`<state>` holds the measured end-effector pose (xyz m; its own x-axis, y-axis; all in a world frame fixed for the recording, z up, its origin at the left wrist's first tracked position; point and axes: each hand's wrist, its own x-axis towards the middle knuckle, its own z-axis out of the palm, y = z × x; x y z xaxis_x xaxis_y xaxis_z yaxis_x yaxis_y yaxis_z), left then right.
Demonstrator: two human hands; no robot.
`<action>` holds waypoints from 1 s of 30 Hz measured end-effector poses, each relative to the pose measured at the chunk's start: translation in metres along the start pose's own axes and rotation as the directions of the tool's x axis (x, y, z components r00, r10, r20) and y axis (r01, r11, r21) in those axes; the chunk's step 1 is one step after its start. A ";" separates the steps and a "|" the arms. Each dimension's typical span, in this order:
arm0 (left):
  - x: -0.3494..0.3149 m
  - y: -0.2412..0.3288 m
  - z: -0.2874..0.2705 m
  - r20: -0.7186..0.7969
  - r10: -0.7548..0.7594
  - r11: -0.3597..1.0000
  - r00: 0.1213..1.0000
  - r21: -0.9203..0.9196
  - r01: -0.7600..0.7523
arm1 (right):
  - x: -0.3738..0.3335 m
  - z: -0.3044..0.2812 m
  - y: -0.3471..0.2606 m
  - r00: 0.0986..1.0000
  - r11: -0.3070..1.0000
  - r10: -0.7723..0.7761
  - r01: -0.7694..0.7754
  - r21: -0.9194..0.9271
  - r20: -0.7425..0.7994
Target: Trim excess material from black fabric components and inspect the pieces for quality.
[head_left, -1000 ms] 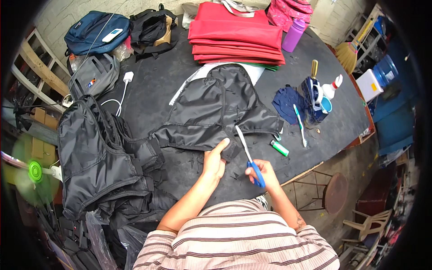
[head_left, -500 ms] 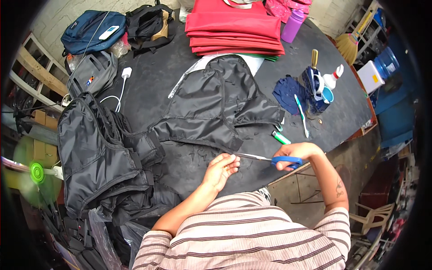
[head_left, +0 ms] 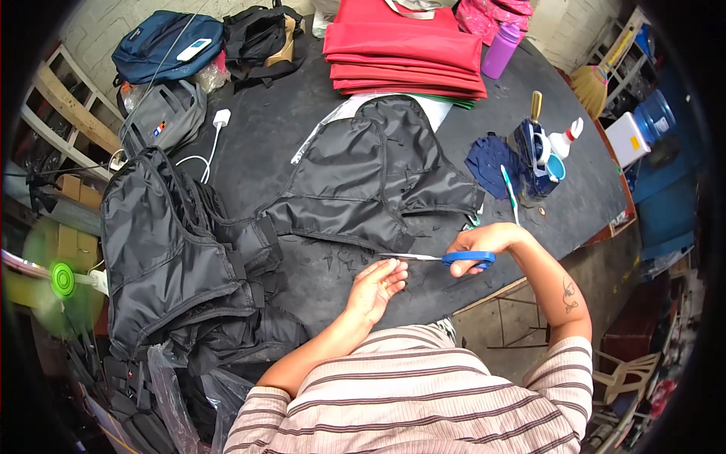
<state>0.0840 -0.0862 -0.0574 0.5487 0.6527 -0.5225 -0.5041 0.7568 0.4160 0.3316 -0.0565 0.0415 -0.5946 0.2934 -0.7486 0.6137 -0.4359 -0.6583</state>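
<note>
Blue scissor handles [head_left: 478, 257]; black fabric [head_left: 336, 163]

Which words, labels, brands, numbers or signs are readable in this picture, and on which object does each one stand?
No text is clear enough to quote.
Blue backpack: tiny pale mark, too small to read.
Grey bag: small coloured patch, no legible lettering.
White container: yellow-orange label, too small to read.
Blue-handled scissors and black fabric piece: no lettering visible.
</note>
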 end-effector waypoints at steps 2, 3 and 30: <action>-0.001 0.001 0.001 -0.005 -0.001 1.000 1.000 0.009 0.001 | 0.001 0.000 -0.001 1.000 1.000 0.007 -0.006 -0.005 0.008; -0.002 0.002 0.001 -0.010 -0.002 1.000 1.000 0.016 0.002 | 0.001 0.001 -0.002 1.000 1.000 0.002 -0.002 -0.017 -0.006; 0.076 0.176 -0.033 0.032 0.890 -0.222 0.455 0.902 0.371 | -0.034 0.039 0.057 0.971 0.966 -0.129 0.169 0.195 -0.201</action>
<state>0.0152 0.0958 -0.0484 -0.1779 0.9715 0.1568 0.9168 0.1057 0.3850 0.3664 -0.1245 0.0328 -0.5521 0.5126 -0.6576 0.3913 -0.5372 -0.7472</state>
